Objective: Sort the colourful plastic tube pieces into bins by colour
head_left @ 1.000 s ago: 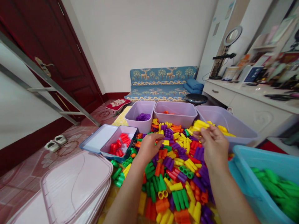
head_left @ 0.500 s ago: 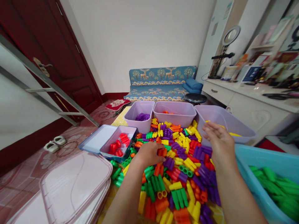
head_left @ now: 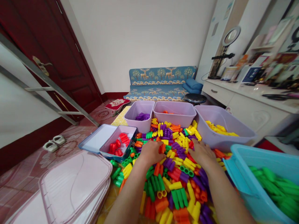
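A pile of plastic finger-shaped building blocks (head_left: 179, 194) in green, yellow, orange, purple and red covers the table before me. My left hand (head_left: 151, 153) is over the middle of the pile, its fingers closed on an orange block (head_left: 161, 148). To the right, my right hand (head_left: 202, 153) reaches down into the pile with bent fingers around a red block (head_left: 191, 145); its fingertips are partly hidden. Beyond it, a lilac bin (head_left: 224, 137) contains yellow blocks (head_left: 220, 128). Green blocks (head_left: 275, 186) fill part of the turquoise bin (head_left: 243, 177) at the right.
Along the back stand a lilac bin (head_left: 142, 124) with purple blocks and another lilac bin (head_left: 175, 117) with orange ones. On the left, a lidded box (head_left: 126, 155) contains red blocks, near stacked pale lids (head_left: 77, 180). A ladder (head_left: 49, 82) leans farther left.
My right hand has moved down and left from beside the yellow-block bin into the pile. My left hand stays nearly in place with the orange block.
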Motion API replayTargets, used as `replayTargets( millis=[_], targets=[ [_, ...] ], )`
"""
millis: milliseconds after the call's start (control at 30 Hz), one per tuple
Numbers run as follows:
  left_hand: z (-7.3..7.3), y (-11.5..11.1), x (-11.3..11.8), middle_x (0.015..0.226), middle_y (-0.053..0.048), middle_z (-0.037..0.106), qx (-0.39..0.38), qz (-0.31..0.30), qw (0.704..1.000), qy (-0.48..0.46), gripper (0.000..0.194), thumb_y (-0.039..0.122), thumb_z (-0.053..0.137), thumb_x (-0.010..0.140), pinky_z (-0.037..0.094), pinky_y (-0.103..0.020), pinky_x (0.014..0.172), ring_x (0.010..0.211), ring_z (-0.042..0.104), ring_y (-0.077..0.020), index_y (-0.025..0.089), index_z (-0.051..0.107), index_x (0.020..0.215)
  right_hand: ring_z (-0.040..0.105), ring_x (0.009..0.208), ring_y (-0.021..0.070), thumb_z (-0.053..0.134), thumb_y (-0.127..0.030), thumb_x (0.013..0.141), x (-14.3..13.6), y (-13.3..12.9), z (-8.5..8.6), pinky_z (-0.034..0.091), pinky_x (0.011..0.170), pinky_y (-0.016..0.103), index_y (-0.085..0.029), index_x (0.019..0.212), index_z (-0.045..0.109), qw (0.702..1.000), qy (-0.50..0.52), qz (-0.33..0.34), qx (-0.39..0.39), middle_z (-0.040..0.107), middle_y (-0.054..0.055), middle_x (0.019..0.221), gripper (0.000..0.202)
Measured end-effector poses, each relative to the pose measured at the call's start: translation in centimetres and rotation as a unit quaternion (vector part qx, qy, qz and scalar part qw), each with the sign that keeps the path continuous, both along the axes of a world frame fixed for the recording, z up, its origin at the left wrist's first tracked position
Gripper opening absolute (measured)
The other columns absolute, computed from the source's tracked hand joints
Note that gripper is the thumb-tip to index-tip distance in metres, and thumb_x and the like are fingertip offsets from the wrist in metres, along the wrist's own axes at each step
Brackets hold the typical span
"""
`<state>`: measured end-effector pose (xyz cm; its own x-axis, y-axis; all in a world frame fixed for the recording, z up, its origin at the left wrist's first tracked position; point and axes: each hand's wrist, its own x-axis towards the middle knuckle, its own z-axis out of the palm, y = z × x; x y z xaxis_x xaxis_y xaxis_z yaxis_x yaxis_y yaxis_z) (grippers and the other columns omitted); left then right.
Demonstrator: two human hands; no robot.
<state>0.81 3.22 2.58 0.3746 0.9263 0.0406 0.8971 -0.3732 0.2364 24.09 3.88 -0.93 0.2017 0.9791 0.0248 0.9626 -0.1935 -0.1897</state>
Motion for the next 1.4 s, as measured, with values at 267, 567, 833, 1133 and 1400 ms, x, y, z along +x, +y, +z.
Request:
replayTargets(
  millis=[267, 567, 833, 1133, 1400],
  targets=[
    [-1.5, 0.7, -0.2, 0.103, -0.011, 0.071, 0.004, -0.039, 0.996, -0.084, 0.066, 0.034, 0.074, 0.063, 0.05, -0.037, 0.085, 0.098, 0.064, -0.0313, 0.024, 0.056, 0.126, 0.058, 0.11, 0.0291, 0.052, -0.032, 0.08, -1.2, 0.6, -0.7, 0.043, 0.093, 0.046, -0.018, 0.128, 0.049, 0.977, 0.195, 0.079, 0.022, 0.057, 0.016, 0.125, 0.049],
    [-1.4, 1.0, -0.5, 0.135, -0.013, 0.053, -0.03, -0.06, 0.977, -0.205, 0.086, 0.021, 0.071, 0.065, 0.045, -0.039, 0.098, 0.118, 0.055, -0.0283, 0.02, 0.033, 0.143, 0.054, 0.118, 0.0221, 0.062, -0.025, 0.073, -5.5, -0.3, 0.5, 0.037, 0.103, 0.042, -0.024, 0.125, 0.053, 0.87, 0.433, 0.217, 0.091, 0.058, 0.006, 0.129, 0.053],
    [0.2, 0.6, -0.9, 0.139, -0.014, 0.047, 0.013, -0.064, 0.961, -0.267, 0.074, 0.018, 0.072, 0.067, 0.038, -0.042, 0.107, 0.128, 0.045, -0.0281, 0.019, 0.046, 0.136, 0.059, 0.108, 0.0245, 0.066, -0.027, 0.071, -6.0, -0.3, 1.9, 0.044, 0.095, 0.042, -0.019, 0.118, 0.059, 0.914, 0.331, 0.171, 0.164, 0.064, 0.01, 0.118, 0.048],
    [1.8, 0.1, -0.1, 0.114, -0.012, 0.066, 0.033, -0.025, 0.959, -0.28, 0.035, 0.042, 0.065, 0.077, 0.046, -0.037, 0.095, 0.107, 0.061, -0.0263, 0.018, 0.072, 0.101, 0.06, 0.102, 0.0263, 0.067, -0.02, 0.07, -5.1, -0.6, 2.6, 0.047, 0.091, 0.041, -0.02, 0.119, 0.06, 0.953, 0.188, 0.122, 0.205, 0.061, 0.011, 0.113, 0.049],
    [1.2, 0.0, 0.9, 0.07, -0.004, 0.069, -0.058, -0.046, 0.93, -0.359, 0.035, 0.041, 0.06, 0.08, 0.041, -0.022, 0.055, 0.064, 0.06, -0.0158, 0.01, 0.071, 0.092, 0.059, 0.105, 0.0225, 0.056, -0.008, 0.07, -6.9, -1.8, 3.9, 0.046, 0.093, 0.036, -0.021, 0.12, 0.061, 0.931, 0.224, 0.216, 0.19, 0.061, 0.008, 0.111, 0.052]
  ],
)
